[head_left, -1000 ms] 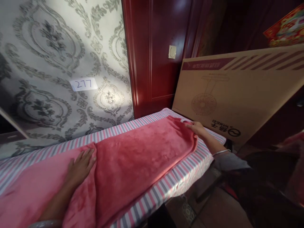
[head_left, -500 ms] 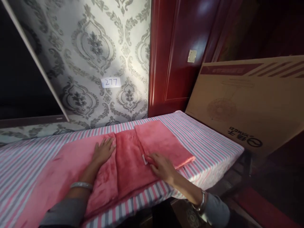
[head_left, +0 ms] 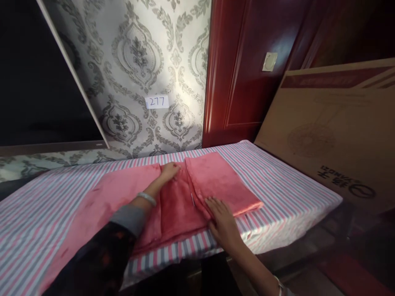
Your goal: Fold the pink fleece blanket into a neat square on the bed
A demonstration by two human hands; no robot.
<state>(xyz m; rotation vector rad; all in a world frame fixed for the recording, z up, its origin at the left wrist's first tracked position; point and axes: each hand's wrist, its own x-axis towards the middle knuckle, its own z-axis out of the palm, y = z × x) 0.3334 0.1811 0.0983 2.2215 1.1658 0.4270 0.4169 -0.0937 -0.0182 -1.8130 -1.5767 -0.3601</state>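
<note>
A plush pink-red blanket [head_left: 177, 205] lies on the striped tablecloth, with its left and right parts folded inward over a darker middle strip. At the far end of that strip, my left hand [head_left: 169, 171] has its fingers curled together on the fabric; the fingertips are partly hidden. My right hand [head_left: 222, 222] rests open, fingers stretched out, on the near left edge of the right folded part [head_left: 220, 181]. A small white label [head_left: 193, 200] shows at the inner edge of this fold.
The striped cloth [head_left: 277, 189] covers the table and hangs over its front edge. A large cardboard box [head_left: 333, 123] leans at the right. Behind are patterned wallpaper with a "277" paper [head_left: 157, 102], a dark screen [head_left: 46, 82] and a red-brown wooden panel [head_left: 243, 82].
My left hand has moved from lying flat on the left fold to the far end of the middle strip, fingers curling. My right hand has flattened on the right fold. The view has shifted left.
</note>
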